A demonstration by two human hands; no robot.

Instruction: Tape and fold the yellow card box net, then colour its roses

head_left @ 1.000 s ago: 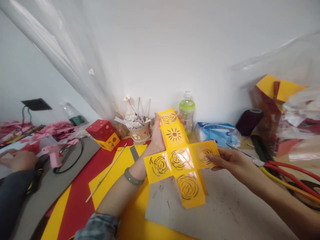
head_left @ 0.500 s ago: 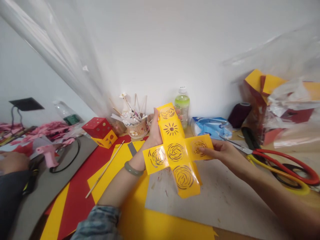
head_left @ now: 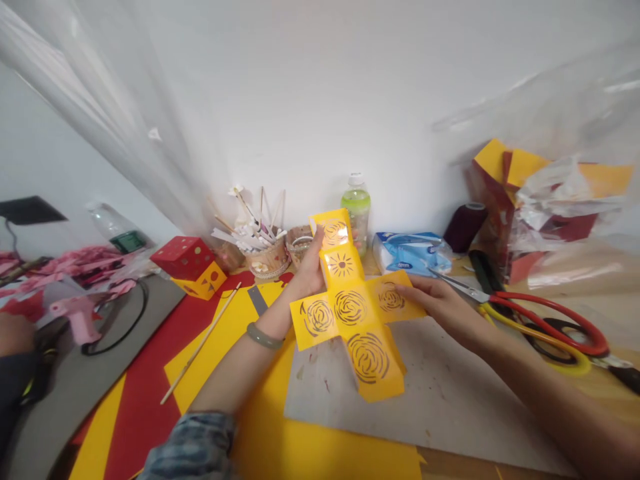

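Observation:
Between my hands hangs a yellow paper box net [head_left: 351, 305], a cross shape with folded edges and cut-out swirl and sunburst patterns. My left hand [head_left: 311, 267] grips its far arm, thumb lying on the top panel. At the right panel, my right hand [head_left: 430, 300] pinches the paper near its upper corner. The net is held above a grey board [head_left: 320, 400]. Yellow paper sheets [head_left: 270, 427] and a red sheet [head_left: 145, 380] lie under and left of my left forearm. A thin wooden stick [head_left: 200, 343] rests on them.
Red-handled scissors [head_left: 545, 313] lie to the right, by a tissue pack [head_left: 413, 252]. Behind stand a green-capped-liquid bottle [head_left: 356, 200] and a cup of sticks [head_left: 265, 259]. Left are red and yellow boxes [head_left: 185, 257], a pink glue gun [head_left: 77, 317] and another person's hand [head_left: 15, 333].
My left thumb has come over the top panel, which now bends at its fold. My right hand has moved its grip toward the right panel's upper edge. The view has shifted slightly.

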